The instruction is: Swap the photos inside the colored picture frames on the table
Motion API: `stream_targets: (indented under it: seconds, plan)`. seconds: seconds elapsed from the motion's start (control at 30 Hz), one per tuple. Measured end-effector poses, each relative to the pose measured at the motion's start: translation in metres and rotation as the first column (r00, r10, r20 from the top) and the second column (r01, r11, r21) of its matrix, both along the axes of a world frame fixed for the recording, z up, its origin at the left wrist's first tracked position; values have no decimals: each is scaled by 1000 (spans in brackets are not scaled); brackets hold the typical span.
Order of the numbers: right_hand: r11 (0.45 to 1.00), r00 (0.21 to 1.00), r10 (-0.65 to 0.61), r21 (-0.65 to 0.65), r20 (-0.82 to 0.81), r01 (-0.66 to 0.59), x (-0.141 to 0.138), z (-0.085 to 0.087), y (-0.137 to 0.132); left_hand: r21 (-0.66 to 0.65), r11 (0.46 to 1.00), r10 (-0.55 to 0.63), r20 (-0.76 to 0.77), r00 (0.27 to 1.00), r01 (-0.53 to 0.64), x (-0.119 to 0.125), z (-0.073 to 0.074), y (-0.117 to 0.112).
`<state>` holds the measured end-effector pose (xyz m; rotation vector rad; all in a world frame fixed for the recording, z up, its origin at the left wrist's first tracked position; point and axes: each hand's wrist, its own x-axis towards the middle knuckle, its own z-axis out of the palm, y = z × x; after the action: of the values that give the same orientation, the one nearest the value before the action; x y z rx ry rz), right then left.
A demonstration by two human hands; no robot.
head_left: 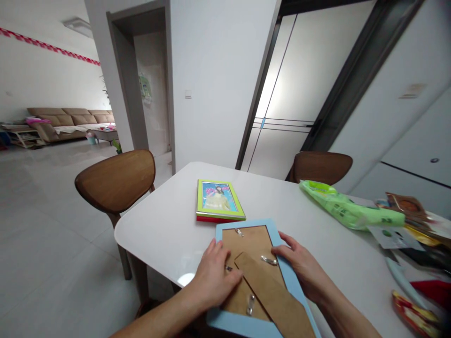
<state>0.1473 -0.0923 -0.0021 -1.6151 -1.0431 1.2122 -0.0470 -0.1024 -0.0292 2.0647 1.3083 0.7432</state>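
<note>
A light blue picture frame [243, 324] lies face down at the near edge of the table, its brown backing board [259, 239] and diagonal stand leg [271, 295] facing up. Small metal clips [269, 260] sit around the backing. My left hand [214, 277] grips the frame's left side, with the thumb on the board close to a clip. Around the right edge my right hand [299, 263] is closed, its fingertips near another clip. Just beyond lies a green-edged framed picture [219, 197] of a figure in a pale dress, with something red under it.
The white table [155, 220] has a rounded left corner. On its right are a green plastic package [352, 209], a light blue curved strip [405, 281] and a red-and-yellow item [416, 312]. Wooden chairs stand at the left [116, 180] and far side [320, 166].
</note>
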Motion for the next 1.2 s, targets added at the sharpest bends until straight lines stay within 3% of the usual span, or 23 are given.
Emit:
stream_targets:
  seconds: [0.1, 0.17, 0.23, 0.3, 0.4, 0.47, 0.53, 0.6, 0.73, 0.8, 0.9, 1.0, 1.2]
  plan:
    - [994, 983, -82, 59, -163, 92, -6, 37, -8, -145, 976, -114, 291, 950, 161, 21, 28, -9]
    - [985, 968, -84, 128, -237, 117, -18, 53, -12, -256, 923, -115, 528, 842, 286, 30, 47, -11]
    - [974, 964, -11, 216, -264, 70, -34, 57, -17, -308, 865, -62, 717, 694, 395, 33, 60, -10]
    - [948, 978, 108, 316, -180, -46, -48, 52, -22, -355, 818, 42, 822, 568, 453, 31, 64, -7]
    - [914, 978, 206, 353, 22, -200, -52, 33, -29, -480, 750, 245, 840, 483, 454, 26, 52, -2]
    - [919, 976, 143, 343, 165, -192, -38, 17, -33, -541, 722, 335, 819, 466, 432, 25, 41, 0]
    - [928, 941, -46, 363, 334, -84, -15, 1, -38, -562, 720, 370, 807, 461, 407, 27, 33, 2]
    - [939, 886, -220, 335, 408, 79, 11, -11, -44, -556, 730, 360, 807, 468, 398, 35, 28, 5]
    - [978, 971, -206, 51, 120, 201, 52, -21, -51, -562, 740, 319, 777, 543, 369, 63, 18, 19]
    - [968, 968, -249, 28, 34, 248, 67, -24, -47, -582, 743, 294, 727, 620, 330, 83, 9, 32]
    - [948, 938, -317, 57, 141, 312, 92, -34, -33, -604, 759, 243, 610, 754, 245, 111, -6, 54]
    - [942, 890, -334, 91, 309, 322, 119, -48, -13, -568, 810, 178, 476, 861, 146, 133, -15, 71]
    - [918, 768, -392, 165, 507, 359, 160, -60, 12, -345, 937, 116, 171, 978, -51, 162, -14, 76]
